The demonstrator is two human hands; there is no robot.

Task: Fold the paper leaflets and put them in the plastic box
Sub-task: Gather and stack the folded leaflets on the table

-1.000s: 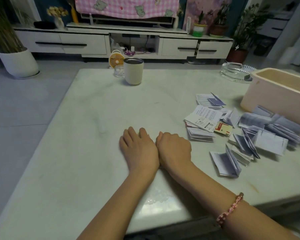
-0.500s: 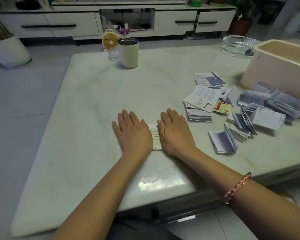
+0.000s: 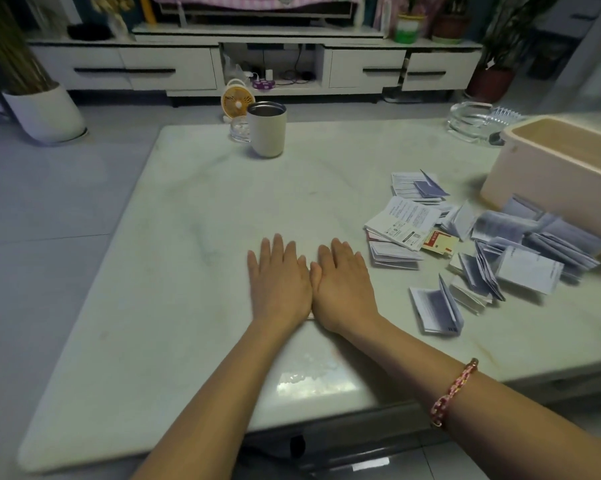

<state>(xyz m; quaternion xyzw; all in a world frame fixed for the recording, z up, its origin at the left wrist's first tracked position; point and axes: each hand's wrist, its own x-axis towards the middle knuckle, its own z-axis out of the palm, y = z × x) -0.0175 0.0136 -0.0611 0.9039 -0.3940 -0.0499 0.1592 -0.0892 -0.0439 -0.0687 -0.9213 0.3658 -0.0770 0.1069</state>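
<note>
My left hand (image 3: 280,282) and my right hand (image 3: 344,285) lie flat side by side on the pale marble table (image 3: 188,271), fingers straight, pressing down. The leaflet seen under them half a second ago is now hidden beneath the palms. A loose pile of folded paper leaflets (image 3: 499,258) is spread to the right of my hands. One half-open leaflet (image 3: 435,306) stands nearest my right hand. The pale pink plastic box (image 3: 551,174) sits at the table's right edge, open on top, behind the pile.
A beige cup (image 3: 266,129) stands at the far middle of the table, with a small glass (image 3: 240,129) beside it. A glass ashtray (image 3: 472,119) sits at the far right. A small red packet (image 3: 439,241) lies among the leaflets. A TV cabinet stands beyond the table.
My hands have slid back together so that they touch, covering the leaflet strip that showed between them half a second ago. The view has tilted up slightly.
</note>
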